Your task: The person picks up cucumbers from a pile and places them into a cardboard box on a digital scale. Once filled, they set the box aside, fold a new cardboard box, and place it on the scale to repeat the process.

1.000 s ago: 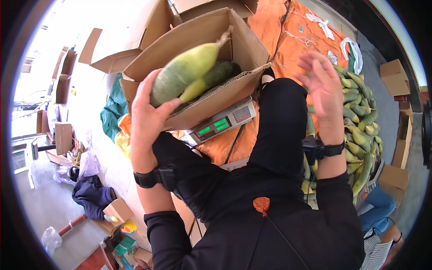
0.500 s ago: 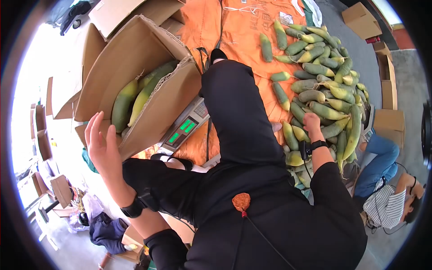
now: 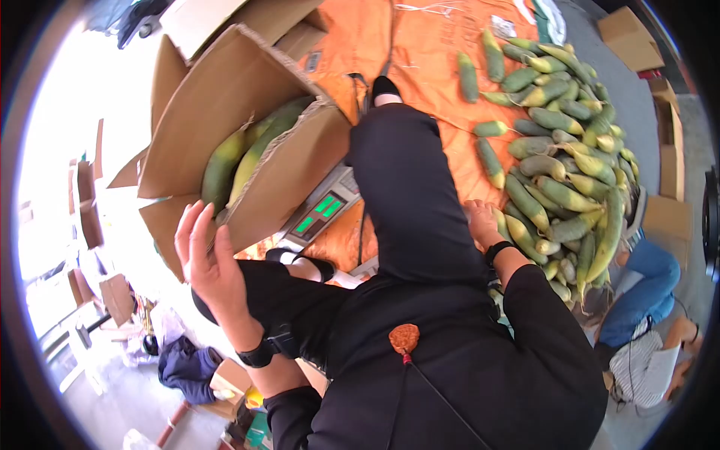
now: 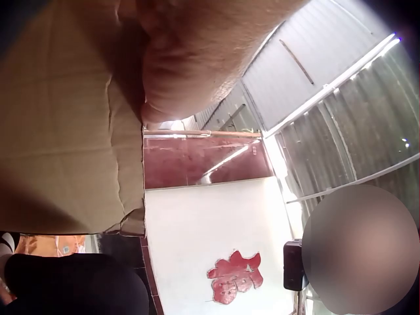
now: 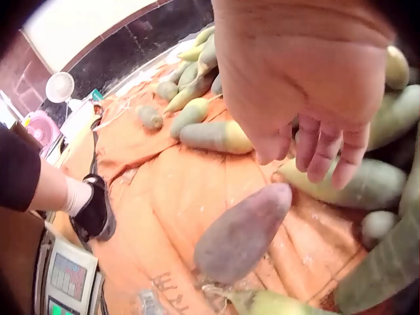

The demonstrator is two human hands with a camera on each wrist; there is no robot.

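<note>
My left hand (image 3: 214, 266) is beside the near corner of the open cardboard box (image 3: 289, 180), fingers raised and spread with nothing in them; whether it touches the box I cannot tell. Green radishes (image 3: 223, 169) lie inside the box, which stands on a scale (image 3: 321, 214) with a lit green display. My right hand (image 3: 484, 225) is low at the left edge of the radish pile (image 3: 559, 191), beside my knee. In the right wrist view the right hand (image 5: 308, 85) hangs with lowered fingers over a green radish (image 5: 361, 184), holding nothing visible. A purplish radish (image 5: 243, 236) lies nearby.
An orange tarp (image 3: 427, 90) spreads under the pile. More cardboard boxes stand at the upper left (image 3: 217, 22) and along the right side (image 3: 667, 225). At the lower right is another person in a striped top (image 3: 645, 367). A dark garment (image 3: 184, 367) lies at lower left.
The large radish that my left hand held is now in the box, and that hand has let go. My right hand has lowered to the pile, then moved toward my knee.
</note>
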